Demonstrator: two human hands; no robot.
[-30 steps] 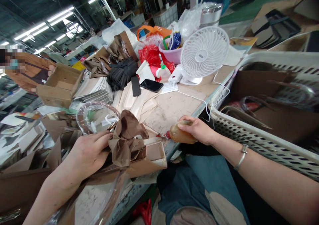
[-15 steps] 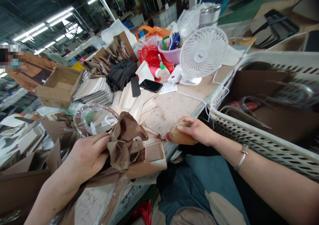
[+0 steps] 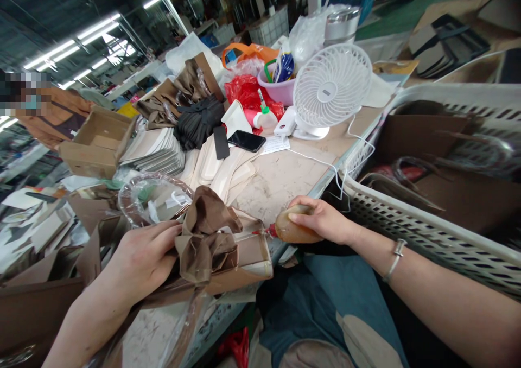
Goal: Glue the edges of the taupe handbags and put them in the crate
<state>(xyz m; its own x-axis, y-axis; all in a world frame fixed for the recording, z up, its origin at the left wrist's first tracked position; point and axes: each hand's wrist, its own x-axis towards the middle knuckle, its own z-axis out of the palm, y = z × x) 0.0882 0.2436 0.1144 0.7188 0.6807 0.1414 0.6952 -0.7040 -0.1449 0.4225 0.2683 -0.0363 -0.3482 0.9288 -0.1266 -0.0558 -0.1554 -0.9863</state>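
On a cluttered bench (image 3: 280, 181), a person's right hand (image 3: 325, 221) curls its fingers around an amber squeeze bottle (image 3: 295, 229), the red nozzle (image 3: 272, 230) at the near end of a brown bag (image 3: 240, 274). The left hand (image 3: 148, 259) rests against the bag's crumpled lining (image 3: 208, 216), fingers bent close together (their tips are hidden, so I cannot tell whether they pinch it). A white fan (image 3: 331, 86) stands beyond.

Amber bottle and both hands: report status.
Left hand holding brown bag. Right hand gripping amber bottle, red nozzle by bag's edge. Brown fabric bunched between hands.
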